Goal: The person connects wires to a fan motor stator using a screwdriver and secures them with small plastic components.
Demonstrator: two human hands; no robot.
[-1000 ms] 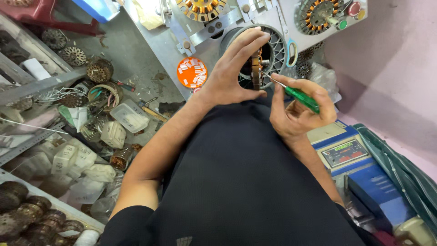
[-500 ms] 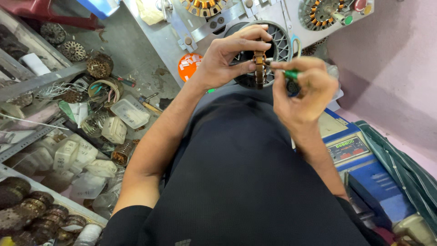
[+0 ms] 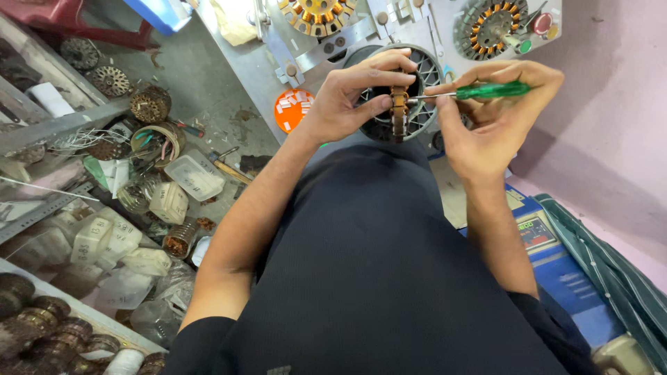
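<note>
hidden bits: the person's own black shirt (image 3: 389, 278) fills the lower middle of the view and covers whatever sits under the wrists. The tip of the screwdriver shaft disappears where it meets the small part, so I can't tell exactly what it's touching.
hard to make out: the small part is seen edge-on and slightly blurred, so its face isn't visible.
small part: a little brown, rusty-looking stator core (image 3: 399, 111), ridged like stacked plates, standing upright, right in front of the black finned motor housing (image 3: 424, 76).
left hand (image 3: 351, 97): clamped on the stator core, thumb below and fingers curled over the top.
right hand (image 3: 490, 118): wrapped around a green-handled screwdriver (image 3: 486, 91), held level with the shaft pointing at the stator core, just to its right.
hands together?: close but not touching, with the stator core between them.
counter (image 3: 257, 62): grey, behind the stator core, with an orange round lid (image 3: 292, 110) to its left and copper-wound stators (image 3: 490, 26) up top.
far left of the stator core: clear plastic tubs (image 3: 194, 177), half buried in clutter.
</note>
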